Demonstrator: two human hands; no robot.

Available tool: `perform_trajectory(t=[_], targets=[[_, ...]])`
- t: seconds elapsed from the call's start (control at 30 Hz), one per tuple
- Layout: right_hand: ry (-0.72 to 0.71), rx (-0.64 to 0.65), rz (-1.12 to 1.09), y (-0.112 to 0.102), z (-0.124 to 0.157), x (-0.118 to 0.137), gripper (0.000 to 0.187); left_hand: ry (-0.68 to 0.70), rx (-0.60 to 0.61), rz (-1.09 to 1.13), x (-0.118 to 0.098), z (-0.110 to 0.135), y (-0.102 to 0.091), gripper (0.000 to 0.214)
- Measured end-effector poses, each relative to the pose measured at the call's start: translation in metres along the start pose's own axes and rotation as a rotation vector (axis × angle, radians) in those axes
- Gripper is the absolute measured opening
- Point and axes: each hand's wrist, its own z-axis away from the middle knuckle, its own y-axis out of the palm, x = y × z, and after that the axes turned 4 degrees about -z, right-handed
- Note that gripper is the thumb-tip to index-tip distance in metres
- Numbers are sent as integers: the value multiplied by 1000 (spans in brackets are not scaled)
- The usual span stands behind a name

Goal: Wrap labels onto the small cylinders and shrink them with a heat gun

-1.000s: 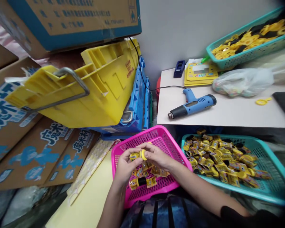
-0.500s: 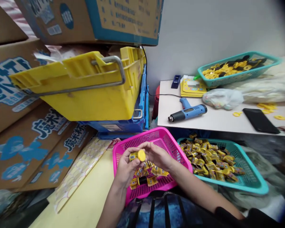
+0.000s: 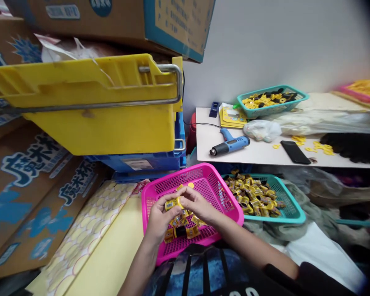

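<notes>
My left hand (image 3: pixel 158 218) and my right hand (image 3: pixel 197 204) meet over the pink basket (image 3: pixel 216 183) on my lap. Between their fingertips they pinch a small yellow wrapped piece (image 3: pixel 173 203). Both hands are closed around it. Under the hands, several more yellow wrapped pieces (image 3: pixel 185 227) lie on the basket's floor. To the right, a teal basket (image 3: pixel 291 211) holds a heap of the same yellow and black pieces.
A yellow crate (image 3: pixel 89 111) with a metal handle sits on a blue crate (image 3: pixel 148 162) at left, among printed cardboard boxes (image 3: pixel 33 176). The white table (image 3: pixel 265 154) carries a blue heat gun (image 3: pixel 230 144), a black phone (image 3: pixel 294 151), a plastic bag and another teal basket (image 3: pixel 271 100).
The camera has tilted and pulled back, showing more of the table to the right. My hands have stayed together on the yellow piece, slightly lower over the pink basket.
</notes>
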Motion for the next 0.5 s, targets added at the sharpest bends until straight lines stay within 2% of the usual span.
perform_trajectory(t=[0.1,0.2,0.23,0.3,0.33,0.4,0.43,0.47,0.5], targets=[[-232,-8,377,4,11,6,45,31,20,-56,2,0,-2,56],[-451,-18,782,-6,30,31,42,-2,148,-113,1,0,0,69],[-488,-83,878,-15,39,42,38,-20,183,-145,0,-2,-1,68],[-473,-328,1028,-45,65,66,38,-14,158,-254,-1,-5,-6,65],[-408,-478,1099,-64,83,77,41,3,110,-321,-1,-8,-11,63],[-101,-687,1256,-105,124,91,54,29,10,-450,1,-12,-28,61],[106,-745,1375,-124,147,93,60,32,-24,-509,3,-13,-40,60],[334,-764,1527,-139,170,91,56,30,-49,-566,5,-14,-52,59],[572,-742,1652,-149,193,87,45,27,-73,-619,7,-14,-65,58]])
